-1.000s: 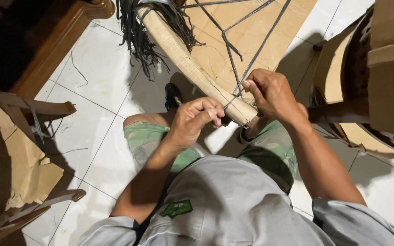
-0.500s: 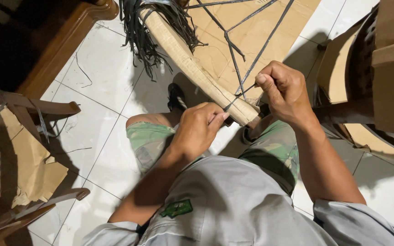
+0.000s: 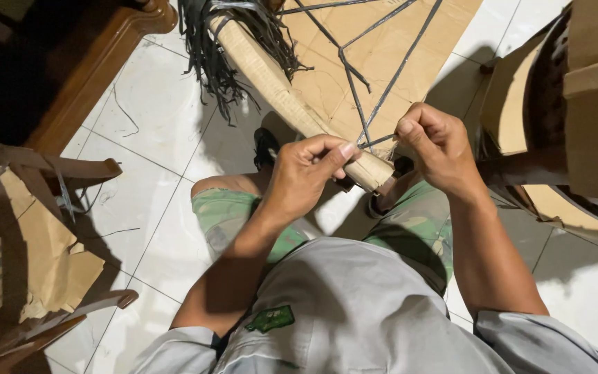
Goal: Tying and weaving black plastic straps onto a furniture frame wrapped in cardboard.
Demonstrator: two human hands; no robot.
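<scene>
A pale wooden frame rail [image 3: 279, 87] runs diagonally from the top centre down to my lap. Dark flat weaving strips [image 3: 361, 111] stretch from the rail's near end up across the frame. My left hand [image 3: 306, 173] pinches the near end of the rail, thumb and fingers closed against it. My right hand [image 3: 437, 147] pinches a dark strip just above that end, fingers closed on it. A bundle of loose dark strip ends [image 3: 216, 62] hangs from the rail's far part.
Brown cardboard [image 3: 382, 48] lies on the white tiled floor [image 3: 153, 131] under the frame. A dark wooden furniture piece [image 3: 70, 90] stands at upper left. Cardboard-wrapped chair parts sit at left [image 3: 29, 235] and right [image 3: 576, 118].
Both hands have shifted slightly along the rail's near end; the right hand has pulled the dark strip tighter and the left hand now presses its thumb at the rail tip.
</scene>
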